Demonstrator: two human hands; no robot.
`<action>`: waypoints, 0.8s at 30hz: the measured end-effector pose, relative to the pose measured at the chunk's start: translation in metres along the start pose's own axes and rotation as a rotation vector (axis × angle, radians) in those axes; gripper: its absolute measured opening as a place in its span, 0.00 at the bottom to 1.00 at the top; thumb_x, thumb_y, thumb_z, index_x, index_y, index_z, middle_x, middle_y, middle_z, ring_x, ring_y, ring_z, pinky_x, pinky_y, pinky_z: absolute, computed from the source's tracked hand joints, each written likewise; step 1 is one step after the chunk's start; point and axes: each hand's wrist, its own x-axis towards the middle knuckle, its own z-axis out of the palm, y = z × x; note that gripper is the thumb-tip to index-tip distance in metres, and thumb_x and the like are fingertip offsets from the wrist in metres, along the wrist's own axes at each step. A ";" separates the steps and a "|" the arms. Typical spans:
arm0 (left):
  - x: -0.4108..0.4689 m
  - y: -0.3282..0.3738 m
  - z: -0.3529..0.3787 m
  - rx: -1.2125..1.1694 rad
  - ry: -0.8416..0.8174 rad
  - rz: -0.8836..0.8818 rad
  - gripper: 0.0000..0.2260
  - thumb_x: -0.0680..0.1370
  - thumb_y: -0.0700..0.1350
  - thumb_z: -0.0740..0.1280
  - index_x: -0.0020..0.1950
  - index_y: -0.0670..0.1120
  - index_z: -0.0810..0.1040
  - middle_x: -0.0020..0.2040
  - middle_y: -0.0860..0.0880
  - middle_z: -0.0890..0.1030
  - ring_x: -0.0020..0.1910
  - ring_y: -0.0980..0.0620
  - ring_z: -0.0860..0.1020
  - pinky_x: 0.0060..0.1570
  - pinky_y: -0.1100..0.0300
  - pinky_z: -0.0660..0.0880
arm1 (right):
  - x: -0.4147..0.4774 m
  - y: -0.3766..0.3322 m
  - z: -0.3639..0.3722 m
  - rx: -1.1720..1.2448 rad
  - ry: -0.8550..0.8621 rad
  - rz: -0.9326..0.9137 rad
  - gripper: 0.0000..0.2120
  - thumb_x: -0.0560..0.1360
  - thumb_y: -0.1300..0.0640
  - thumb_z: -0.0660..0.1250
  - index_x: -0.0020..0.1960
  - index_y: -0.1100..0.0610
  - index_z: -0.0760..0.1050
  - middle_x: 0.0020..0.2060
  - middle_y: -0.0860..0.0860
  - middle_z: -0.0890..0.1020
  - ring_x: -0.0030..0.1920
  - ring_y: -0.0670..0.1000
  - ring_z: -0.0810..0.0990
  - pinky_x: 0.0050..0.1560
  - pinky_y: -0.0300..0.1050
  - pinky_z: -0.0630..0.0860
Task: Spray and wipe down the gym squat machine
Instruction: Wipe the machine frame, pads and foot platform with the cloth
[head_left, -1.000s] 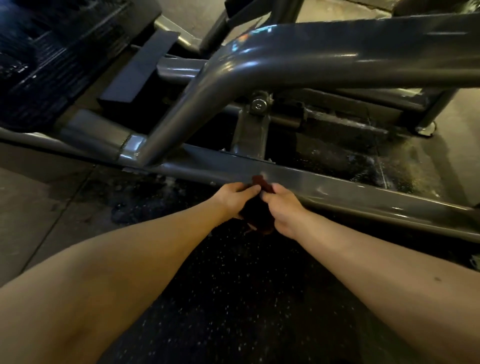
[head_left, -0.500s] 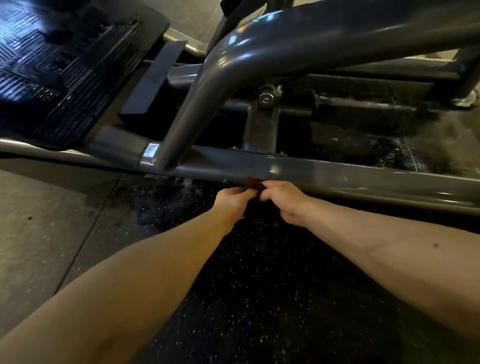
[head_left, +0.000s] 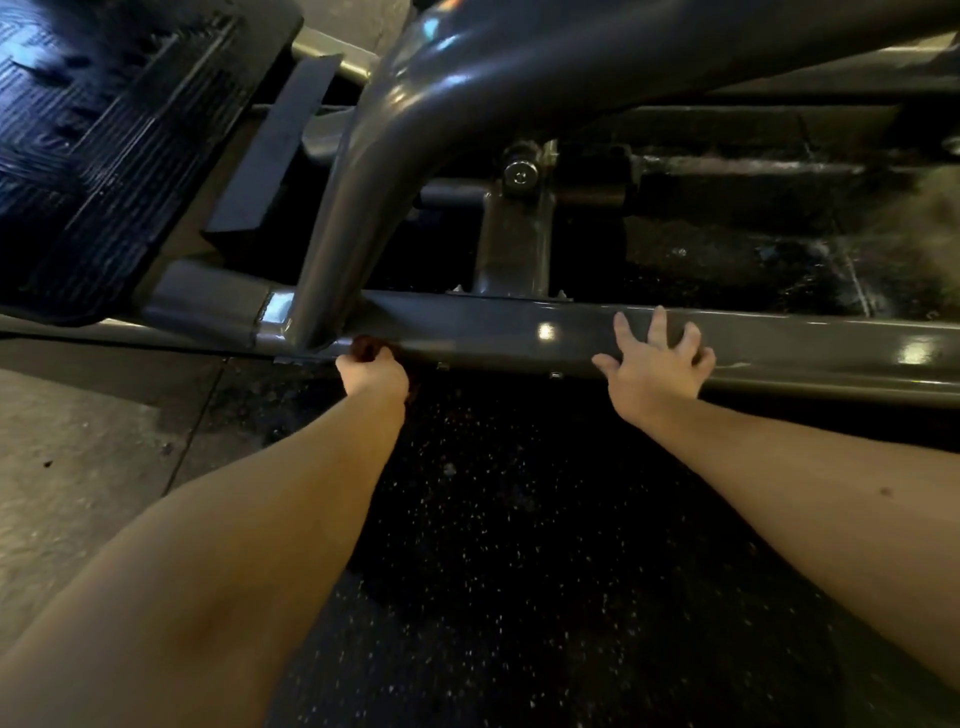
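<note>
"Cloth (head_left: 368, 347) first: a dark reddish rag, bunched in the left hand (head_left: 375, 375) and pressed on the front edge of the squat machine's low gray rail (head_left: 519, 327), right at the joint where the bent tube (head_left: 353, 208) meets it."

"What could go wrong there?"

"I'd judge the rag could snag on the small bolts (head_left: 555, 374) poking out under the rail, or knuckles could scrape the weld at the joint (it's a tight corner). A bunched rag may also skip the crease, leaving grime."

"And the hands?"

"Left fist is closed around the cloth, arm stretched out. Right hand (head_left: 657, 364) is empty, fingers splayed wide on the rail well to the side, seemingly bracing; if the paint is wet it might slide toward the speckled rubber floor (head_left: 519, 519)."
</note>
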 end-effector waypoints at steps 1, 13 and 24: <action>-0.004 -0.002 0.008 -0.052 0.011 -0.014 0.17 0.83 0.44 0.66 0.72 0.51 0.70 0.54 0.49 0.79 0.59 0.45 0.78 0.65 0.42 0.76 | 0.000 0.000 0.000 0.002 0.001 0.000 0.30 0.85 0.39 0.52 0.83 0.40 0.45 0.83 0.54 0.42 0.81 0.67 0.41 0.78 0.71 0.46; -0.050 -0.039 0.043 0.054 0.002 0.073 0.08 0.84 0.41 0.62 0.57 0.54 0.68 0.52 0.49 0.79 0.50 0.49 0.80 0.56 0.51 0.78 | 0.004 0.003 0.012 0.059 0.004 -0.041 0.30 0.85 0.39 0.51 0.83 0.40 0.43 0.83 0.54 0.38 0.80 0.67 0.35 0.77 0.72 0.38; -0.165 -0.050 0.030 0.464 -0.648 0.004 0.04 0.82 0.45 0.68 0.55 0.54 0.76 0.55 0.48 0.82 0.56 0.46 0.82 0.56 0.45 0.82 | -0.076 0.027 -0.034 0.631 -0.171 0.070 0.19 0.84 0.56 0.61 0.74 0.50 0.75 0.75 0.56 0.70 0.72 0.58 0.71 0.70 0.47 0.67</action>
